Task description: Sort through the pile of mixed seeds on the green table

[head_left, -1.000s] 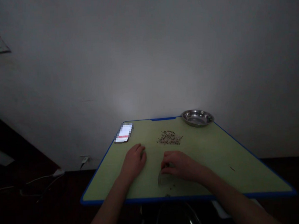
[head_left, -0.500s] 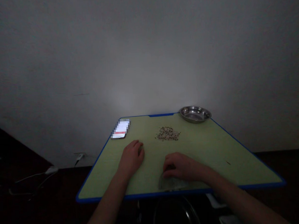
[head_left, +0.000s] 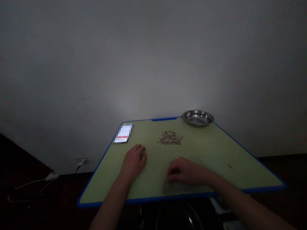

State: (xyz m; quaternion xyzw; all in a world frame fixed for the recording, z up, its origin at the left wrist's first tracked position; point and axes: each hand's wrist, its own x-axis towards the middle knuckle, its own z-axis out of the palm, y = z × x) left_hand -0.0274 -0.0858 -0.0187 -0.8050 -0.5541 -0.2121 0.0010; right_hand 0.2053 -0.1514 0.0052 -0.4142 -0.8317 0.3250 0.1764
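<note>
Tho faint, container (head_left: 175, 188) under R hand (head_left: 184, 171)

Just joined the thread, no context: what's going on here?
A person is working with bare hands at a blue-edged green table. The right hand is over a clear, round-edged item near the front edge, fingers curled; whether they pinch anything is unclear. The left hand rests loosely on the tabletop. Beyond them lies a patch of small dark and pale bits, with a phone at far left and a metal bowl at far right.
</note>
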